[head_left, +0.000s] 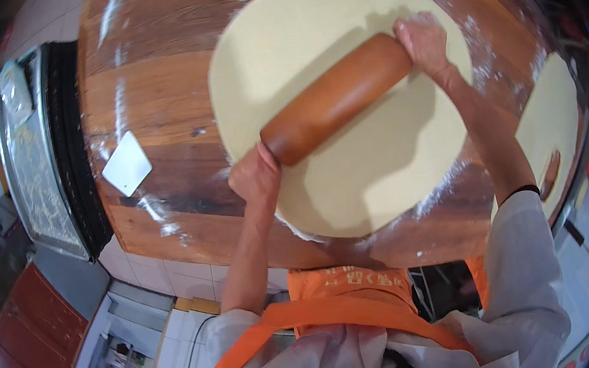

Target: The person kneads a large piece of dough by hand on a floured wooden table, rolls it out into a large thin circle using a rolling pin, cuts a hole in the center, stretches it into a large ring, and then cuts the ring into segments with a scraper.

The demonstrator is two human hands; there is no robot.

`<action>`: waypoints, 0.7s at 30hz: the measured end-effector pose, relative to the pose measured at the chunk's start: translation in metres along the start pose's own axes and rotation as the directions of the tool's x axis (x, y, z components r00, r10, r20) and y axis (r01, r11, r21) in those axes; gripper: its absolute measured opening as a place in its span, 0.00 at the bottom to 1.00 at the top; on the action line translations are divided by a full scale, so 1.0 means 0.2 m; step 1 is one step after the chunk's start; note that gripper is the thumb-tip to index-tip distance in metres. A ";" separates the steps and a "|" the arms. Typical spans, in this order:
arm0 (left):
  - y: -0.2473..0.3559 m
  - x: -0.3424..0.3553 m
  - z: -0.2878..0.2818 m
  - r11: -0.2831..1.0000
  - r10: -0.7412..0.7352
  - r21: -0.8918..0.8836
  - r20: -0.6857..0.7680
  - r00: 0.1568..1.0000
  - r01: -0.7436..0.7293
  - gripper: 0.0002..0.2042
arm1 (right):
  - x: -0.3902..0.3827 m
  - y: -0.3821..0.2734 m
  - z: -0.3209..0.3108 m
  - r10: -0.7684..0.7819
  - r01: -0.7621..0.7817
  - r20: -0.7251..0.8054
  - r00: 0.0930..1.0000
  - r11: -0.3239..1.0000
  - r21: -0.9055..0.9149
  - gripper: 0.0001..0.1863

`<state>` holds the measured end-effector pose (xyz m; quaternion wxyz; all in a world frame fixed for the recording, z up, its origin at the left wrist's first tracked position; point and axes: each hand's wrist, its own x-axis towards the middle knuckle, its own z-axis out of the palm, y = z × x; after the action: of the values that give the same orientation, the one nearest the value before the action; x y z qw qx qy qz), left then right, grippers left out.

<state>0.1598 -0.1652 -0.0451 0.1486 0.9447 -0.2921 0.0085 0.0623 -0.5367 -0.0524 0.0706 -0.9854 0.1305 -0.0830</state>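
A thick wooden rolling pin (337, 98) lies aslant across a large, flat sheet of pale dough (375, 181), its right end farther from me. My left hand (257, 176) is closed round the near left end of the pin. The far right end is gripped by my right hand (426, 43), whose fingers are dusted with flour. Both handles are hidden inside my hands. The dough is roughly round and spreads over the wooden table (180, 146), with loose flour around its edges.
A white dough scraper (127, 165) rests on the table's left part. Beyond the left edge stands a stack of metal trays (38, 164) with a plastic packet (15, 93) on top. Another dough sheet (549, 116) lies at the far right. A brown cabinet (38, 344) is lower left.
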 end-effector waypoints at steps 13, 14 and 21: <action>0.44 -1.16 -0.22 0.974 0.179 -0.215 0.547 0.818 -0.069 0.14 | -1.83 -0.17 -0.40 0.367 -0.341 0.496 0.787 0.929 -0.146 0.12; 0.45 -1.17 -0.24 0.976 0.182 -0.205 0.569 0.802 -0.076 0.14 | -1.87 -0.18 -0.41 0.358 -0.339 0.551 0.754 0.930 -0.141 0.12; 0.08 -0.68 0.04 0.947 0.302 -0.020 0.408 0.862 -0.322 0.16 | -1.13 -0.10 -0.33 0.106 -0.100 0.128 0.986 0.993 -0.057 0.15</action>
<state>0.0381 -0.1048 -0.0625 0.0584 0.8694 -0.4650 -0.1568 -0.1597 -0.4652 -0.0184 0.0582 -0.9822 0.1784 -0.0113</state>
